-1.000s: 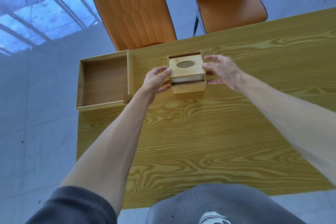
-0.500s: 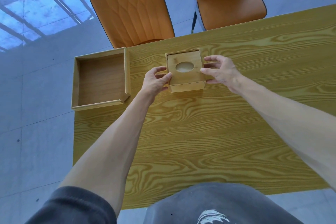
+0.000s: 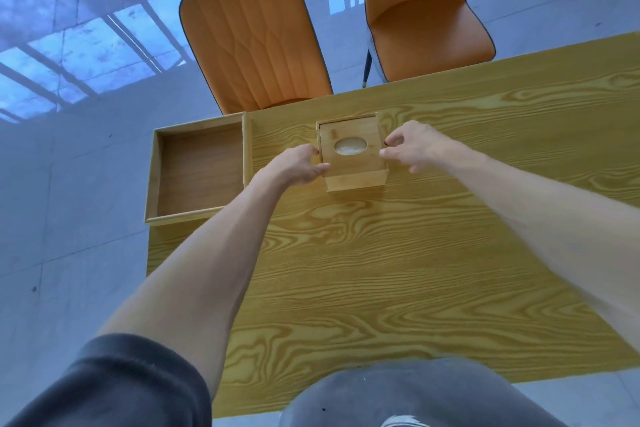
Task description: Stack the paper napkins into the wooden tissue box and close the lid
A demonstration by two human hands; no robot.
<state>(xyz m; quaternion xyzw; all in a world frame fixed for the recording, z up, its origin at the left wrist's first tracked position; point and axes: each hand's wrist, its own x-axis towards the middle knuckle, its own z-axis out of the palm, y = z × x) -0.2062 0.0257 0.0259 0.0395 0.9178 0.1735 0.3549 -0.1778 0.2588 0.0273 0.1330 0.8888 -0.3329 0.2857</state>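
The wooden tissue box [image 3: 356,178] stands on the table near its far edge. Its lid [image 3: 367,163] lies flat on top, and white paper napkins [image 3: 350,146] show through the lid's oval hole. My left hand [image 3: 296,166] rests against the box's left side, thumb at the top edge and fingers on the wall. My right hand [image 3: 415,146] is on the right, with thumb and forefinger pinched at the lid's right edge.
An empty wooden tray [image 3: 245,149] sits left of the box and overhangs the left edge of the table [image 3: 381,270]. Two orange chairs [image 3: 252,38] [image 3: 426,21] stand beyond the far edge. My lap is at the near edge.
The lid, raised and tilted above the box a second ago, has come down and now sits flush. Both hands stayed at the box's sides and the view shifted slightly.
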